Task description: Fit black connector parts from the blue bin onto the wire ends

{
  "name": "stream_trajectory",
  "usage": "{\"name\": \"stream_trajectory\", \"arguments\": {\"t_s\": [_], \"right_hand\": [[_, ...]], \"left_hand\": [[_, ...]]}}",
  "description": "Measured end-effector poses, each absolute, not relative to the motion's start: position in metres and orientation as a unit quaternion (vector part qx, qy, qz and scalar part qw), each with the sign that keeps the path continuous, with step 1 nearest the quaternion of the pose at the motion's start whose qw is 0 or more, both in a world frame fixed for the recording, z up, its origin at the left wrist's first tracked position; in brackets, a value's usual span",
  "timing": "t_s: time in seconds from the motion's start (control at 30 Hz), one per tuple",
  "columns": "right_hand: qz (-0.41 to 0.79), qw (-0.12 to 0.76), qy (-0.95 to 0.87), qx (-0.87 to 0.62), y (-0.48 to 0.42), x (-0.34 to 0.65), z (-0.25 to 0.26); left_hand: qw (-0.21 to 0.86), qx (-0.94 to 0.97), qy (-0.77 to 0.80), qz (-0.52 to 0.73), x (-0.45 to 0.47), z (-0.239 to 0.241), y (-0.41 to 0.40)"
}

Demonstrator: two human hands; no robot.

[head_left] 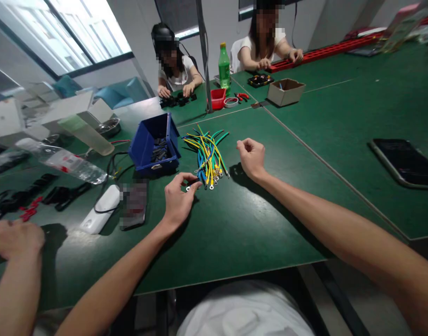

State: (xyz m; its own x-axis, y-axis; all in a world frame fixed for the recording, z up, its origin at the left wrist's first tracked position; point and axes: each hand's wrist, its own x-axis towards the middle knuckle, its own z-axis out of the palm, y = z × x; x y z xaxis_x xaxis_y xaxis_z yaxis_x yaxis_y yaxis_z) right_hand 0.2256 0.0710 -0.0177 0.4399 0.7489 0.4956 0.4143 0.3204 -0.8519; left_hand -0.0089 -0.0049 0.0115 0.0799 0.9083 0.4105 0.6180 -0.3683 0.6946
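A loose bundle of cut wires (210, 151) in yellow, green and blue lies on the green table, with metal ring terminals on the ends towards me. At its near left edge my left hand (178, 196) is closed in a pinch. A small metal ring and a dark bit show between thumb and fingers, seemingly a wire with a ring terminal. My right hand (251, 157) is held just right of the bundle, apart from it, fingers curled in and thumb against them. What it may hold is hidden. Behind my left hand stands a blue bin (138, 154) with small black sleeve-like pieces (159, 150).
Left lie a phone (134, 205), a white power bank (101, 210) with a black cable, and a water bottle (73, 163). Another person's arm (19, 261) rests at far left. Beyond are a green bottle (224, 70), red tray (218, 99), carton (285, 94) and two seated people.
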Motion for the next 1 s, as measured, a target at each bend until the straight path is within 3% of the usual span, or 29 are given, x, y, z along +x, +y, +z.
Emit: {"name": "stream_trajectory", "arguments": {"t_s": [0.2,0.47,0.7,1.0], "right_hand": [[0.138,0.615,-0.519,-0.577,0.075,0.225,-0.021],[0.141,0.613,-0.526,-0.572,0.075,0.223,-0.023],[0.133,0.608,-0.527,-0.579,0.075,0.223,-0.024],[0.135,0.601,-0.53,-0.583,0.077,0.222,-0.026]], "left_hand": [[0.222,0.707,0.56,0.37,-0.015,-0.007,-0.01],[0.239,0.688,0.55,0.407,-0.026,-0.003,-0.004],[0.226,0.68,0.551,0.428,-0.031,-0.005,0.001],[0.187,0.708,0.593,0.335,-0.039,-0.007,0.013]]}}
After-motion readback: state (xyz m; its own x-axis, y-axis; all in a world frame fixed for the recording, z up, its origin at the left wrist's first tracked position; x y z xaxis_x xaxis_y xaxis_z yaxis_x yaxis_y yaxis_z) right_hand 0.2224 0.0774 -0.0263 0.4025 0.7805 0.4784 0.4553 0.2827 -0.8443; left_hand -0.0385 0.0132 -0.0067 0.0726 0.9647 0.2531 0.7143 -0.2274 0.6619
